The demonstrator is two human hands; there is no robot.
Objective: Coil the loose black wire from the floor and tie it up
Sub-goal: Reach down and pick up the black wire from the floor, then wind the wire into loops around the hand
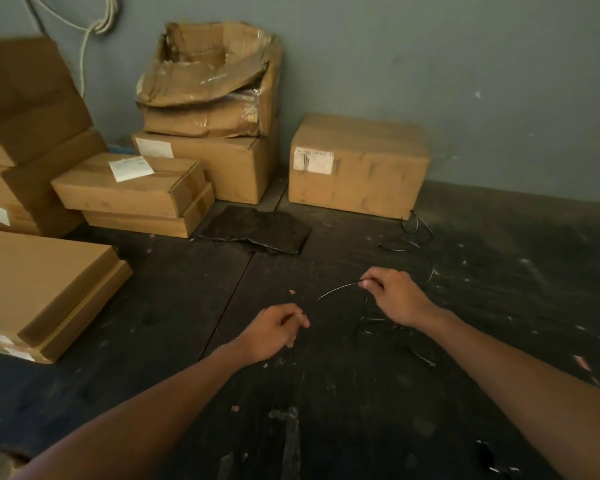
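Observation:
A thin black wire [336, 289] arcs in the air between my hands above the dark floor. My right hand [394, 295] pinches it between thumb and fingertips at its upper end. My left hand [274, 329] is curled with its fingers closed near the wire's lower end; whether it touches the wire is hard to tell. More of the wire lies in loose loops [413, 237] on the floor beside a box at the back right, and other loops [374, 325] lie under my right wrist.
Cardboard boxes stand along the grey wall: a stack [208, 133] with a torn open box on top, a single box [357, 168] to the right, flat boxes [42, 289] at the left. A dark sheet [257, 228] lies on the floor.

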